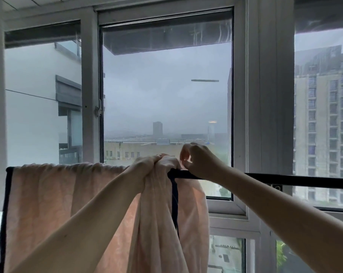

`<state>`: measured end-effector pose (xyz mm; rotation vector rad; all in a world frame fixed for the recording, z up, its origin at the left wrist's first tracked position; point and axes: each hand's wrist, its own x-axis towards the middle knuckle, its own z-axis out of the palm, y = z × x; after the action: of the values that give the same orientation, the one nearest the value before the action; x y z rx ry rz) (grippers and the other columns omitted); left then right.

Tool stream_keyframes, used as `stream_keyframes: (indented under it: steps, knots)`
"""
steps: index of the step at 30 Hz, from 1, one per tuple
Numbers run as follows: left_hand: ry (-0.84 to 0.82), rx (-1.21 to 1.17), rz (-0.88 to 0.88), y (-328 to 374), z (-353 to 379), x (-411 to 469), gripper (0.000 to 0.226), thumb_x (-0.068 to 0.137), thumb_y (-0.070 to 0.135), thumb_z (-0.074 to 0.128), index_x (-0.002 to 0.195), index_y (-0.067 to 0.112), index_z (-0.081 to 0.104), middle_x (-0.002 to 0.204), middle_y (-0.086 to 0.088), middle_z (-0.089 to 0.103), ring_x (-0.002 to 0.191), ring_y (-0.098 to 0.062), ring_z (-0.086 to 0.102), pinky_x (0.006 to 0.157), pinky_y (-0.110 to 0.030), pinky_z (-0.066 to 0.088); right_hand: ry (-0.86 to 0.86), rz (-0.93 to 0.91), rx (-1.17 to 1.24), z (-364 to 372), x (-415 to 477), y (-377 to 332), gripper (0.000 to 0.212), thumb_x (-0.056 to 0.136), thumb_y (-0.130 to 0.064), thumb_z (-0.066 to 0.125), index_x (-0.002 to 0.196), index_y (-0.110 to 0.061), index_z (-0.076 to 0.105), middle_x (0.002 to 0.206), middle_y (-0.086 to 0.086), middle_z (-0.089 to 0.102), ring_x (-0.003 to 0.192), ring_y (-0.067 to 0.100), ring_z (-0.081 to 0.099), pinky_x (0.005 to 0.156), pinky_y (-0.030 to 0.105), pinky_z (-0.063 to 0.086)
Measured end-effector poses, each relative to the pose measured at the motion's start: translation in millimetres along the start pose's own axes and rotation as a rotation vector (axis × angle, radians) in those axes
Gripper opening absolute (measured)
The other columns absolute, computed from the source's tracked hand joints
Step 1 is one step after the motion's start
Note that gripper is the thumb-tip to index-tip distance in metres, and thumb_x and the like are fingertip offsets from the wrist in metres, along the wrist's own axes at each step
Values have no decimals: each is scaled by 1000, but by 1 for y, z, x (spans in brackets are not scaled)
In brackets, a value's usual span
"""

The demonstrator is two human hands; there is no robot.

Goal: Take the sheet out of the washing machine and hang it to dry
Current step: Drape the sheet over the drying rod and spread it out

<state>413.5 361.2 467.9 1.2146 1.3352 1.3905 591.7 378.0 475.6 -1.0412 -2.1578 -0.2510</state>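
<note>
The sheet covers the rod left of the hands, and the right edge cuts off the rod's far end. The sheet's hem runs off the bottom. We cannot tell whether the right hand pinches cloth.

A black drying rail runs level in front of the window. The pale pink sheet hangs draped over its left part, bunched near the middle.
</note>
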Motion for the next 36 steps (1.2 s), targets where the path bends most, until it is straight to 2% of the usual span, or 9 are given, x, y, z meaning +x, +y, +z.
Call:
stream_keyframes:
  steps: [3, 8, 14, 18, 23, 26, 28, 32, 36]
  knots:
    - [-23, -60, -29, -3, -3, 2, 28, 96, 27, 57, 100, 3, 70, 96, -17, 73, 91, -30, 69, 85, -41, 57, -28, -49, 57, 2, -15, -13, 7, 81, -22, 66, 88, -22, 66, 94, -1, 58, 86, 16, 55, 77, 28, 46]
    - [4, -63, -5, -1, 2, 1, 28, 93, 26, 61, 103, 1, 71, 97, -19, 72, 95, -34, 69, 92, -47, 54, -30, -109, -111, 17, -29, -23, 22, 83, -30, 63, 100, -18, 57, 107, 1, 49, 101, 20, 42, 83, 34, 43]
    - [76, 77, 119, 7, -2, 0, 23, 88, 27, 67, 91, 5, 72, 93, -15, 71, 88, -29, 68, 80, -36, 57, 130, -83, -89, 13, -28, -24, 13, 85, -12, 53, 82, -20, 63, 75, -3, 63, 83, 20, 51, 71, 34, 39]
    - [111, 238, 357, 17, -2, -5, 14, 89, 19, 64, 84, 15, 76, 86, 3, 72, 83, -14, 66, 75, -23, 52, 257, 195, 323, -4, -17, -17, 25, 78, -2, 43, 74, -11, 65, 66, 5, 66, 66, 27, 61, 57, 35, 50]
    - [149, 393, 527, 19, 10, -9, 18, 85, 20, 66, 81, 7, 77, 78, 7, 69, 79, -7, 64, 74, -24, 51, 261, 343, 544, -34, -10, 4, 26, 88, -11, 49, 71, -10, 68, 67, 10, 67, 70, 32, 65, 69, 38, 55]
    - [115, 434, 616, 17, 32, -15, 35, 84, 29, 65, 76, -4, 72, 67, -6, 66, 63, -15, 55, 53, -22, 41, 168, 252, 380, -53, -25, 12, 27, 90, -5, 50, 85, -22, 71, 85, -1, 71, 88, 21, 67, 85, 36, 55]
    - [23, 481, 722, 17, 53, -27, 33, 86, 26, 59, 66, 2, 71, 63, -8, 69, 52, -13, 53, 43, -17, 37, 150, 268, 369, -68, -37, 16, 35, 85, 9, 45, 99, -11, 70, 94, 2, 68, 96, 21, 64, 88, 28, 53]
    - [-214, 786, 927, 10, 89, -39, 27, 93, 17, 48, 82, 10, 71, 80, -8, 66, 74, -22, 58, 63, -29, 38, 131, 384, 450, -97, -63, 27, 30, 84, 10, 45, 91, -7, 68, 89, 16, 68, 80, 24, 66, 74, 31, 56]
    - [-350, 862, 945, 4, 99, -29, 21, 90, 20, 47, 83, 14, 65, 87, -2, 53, 82, -21, 54, 74, -32, 40, -129, 352, 132, -99, -93, 42, 27, 90, -15, 59, 117, -10, 58, 89, -4, 59, 70, 0, 55, 56, 8, 40]
